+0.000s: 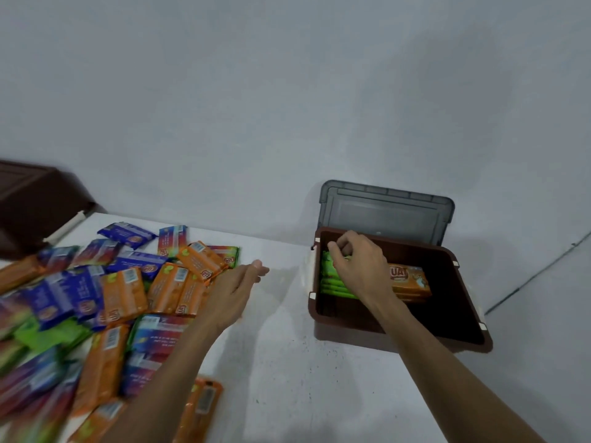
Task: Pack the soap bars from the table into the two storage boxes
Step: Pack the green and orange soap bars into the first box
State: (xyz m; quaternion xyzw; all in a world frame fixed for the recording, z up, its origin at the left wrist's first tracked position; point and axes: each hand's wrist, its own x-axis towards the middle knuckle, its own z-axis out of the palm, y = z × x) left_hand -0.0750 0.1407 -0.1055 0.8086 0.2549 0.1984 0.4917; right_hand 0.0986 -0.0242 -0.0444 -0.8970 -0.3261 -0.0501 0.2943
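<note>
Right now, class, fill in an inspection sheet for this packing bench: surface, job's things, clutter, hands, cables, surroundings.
Surface: white table, speckled.
Job's things: soap bars heaped at left; open brown storage box at right holding green bars and an orange bar; grey lid upright behind.
Clutter: dark brown object far left, unclear.
Hands: right hand inside box, gripping green bars; left hand open at heap's edge.
Cables: nothing seen.
Surroundings: plain grey wall.

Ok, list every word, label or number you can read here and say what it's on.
"UAT": on the orange soap bar in the brown storage box; the right hand covers anything before it.
Wrappers in the pile on the table: logos, small print and barcodes too blurred to read.
Green soap bars: no text visible.
</note>
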